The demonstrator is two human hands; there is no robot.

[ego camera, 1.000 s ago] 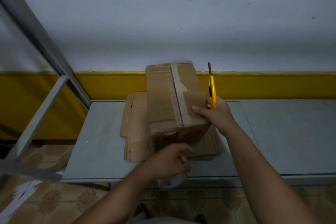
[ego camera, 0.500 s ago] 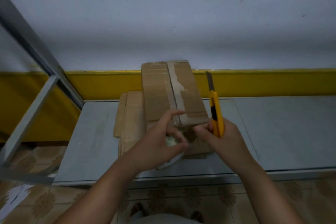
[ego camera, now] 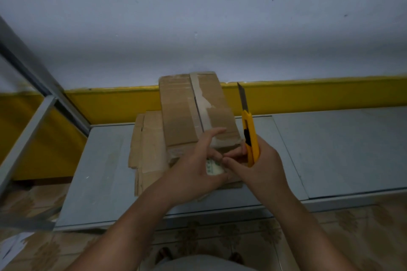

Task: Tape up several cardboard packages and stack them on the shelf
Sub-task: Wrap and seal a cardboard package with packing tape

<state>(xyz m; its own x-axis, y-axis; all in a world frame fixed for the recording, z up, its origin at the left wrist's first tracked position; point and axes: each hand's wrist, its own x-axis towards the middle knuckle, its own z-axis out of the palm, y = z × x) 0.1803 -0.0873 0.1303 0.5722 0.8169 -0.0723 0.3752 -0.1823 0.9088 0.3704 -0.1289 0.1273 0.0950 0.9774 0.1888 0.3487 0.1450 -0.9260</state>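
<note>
Both hands have closed in on the near end of the cardboard box (ego camera: pixel 182 112): the left hand (ego camera: pixel 193 171) has come up from the front edge of the grey metal surface (ego camera: pixel 105 171), and the right hand (ego camera: pixel 262 167) has left the box's right side to meet it.

Now the left hand curls round a pale tape roll (ego camera: pixel 213 167), with its forefinger stretched out and resting on the top of the box close to the near edge. The right hand grips a yellow utility knife (ego camera: pixel 250 138) in its palm, blade out and pointing away towards the back wall, just beside the box's right side. Its thumb and forefinger reach across to the roll. They seem to be working at the loose tape end, though whether they hold it is too small to tell.

Towards the left of the surface, the box sits on a pile of flattened cardboard (ego camera: pixel 149 149). Its long axis runs from the front edge straight back to the rear edge, and an old strip of tape (ego camera: pixel 199 103) follows the middle seam along that line.

What matters next, I judge, is that the roll lies at the near end of that seam, low against the box's front face. Fresh tape would have to be drawn away from the person, along the long axis. The left hand is nearer the seam; the right, with the knife, stands ready at the side for the cut.
</note>
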